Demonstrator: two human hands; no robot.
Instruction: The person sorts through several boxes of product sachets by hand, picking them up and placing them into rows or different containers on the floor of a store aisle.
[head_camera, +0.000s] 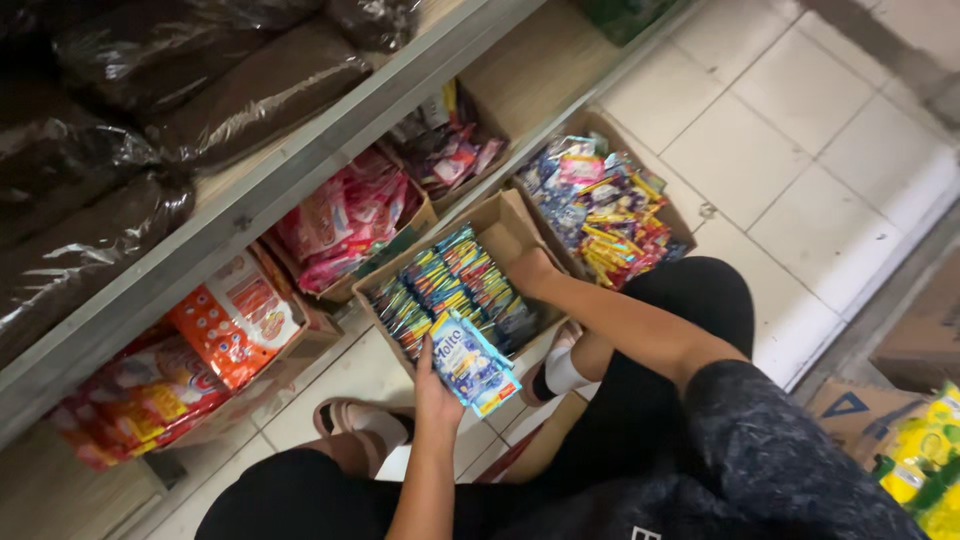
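Observation:
I crouch before a low shop shelf. My left hand (436, 385) holds a small stack of blue sachet packets (472, 362) just above the near edge of an open cardboard box (505, 222). The box is filled with upright rows of blue, green and yellow sachets (450, 285). My right hand (530, 272) reaches into the right side of that box and rests among the sachets; its fingers are partly hidden, so what it grips is unclear.
A second cardboard box (598, 125) of mixed colourful sachets stands to the right on the white tiled floor (800, 160). Boxes of red and orange packets (240, 320) sit under the metal shelf (300, 170), which carries dark plastic-wrapped bags (150, 90). Yellow packets (930, 450) lie at the lower right.

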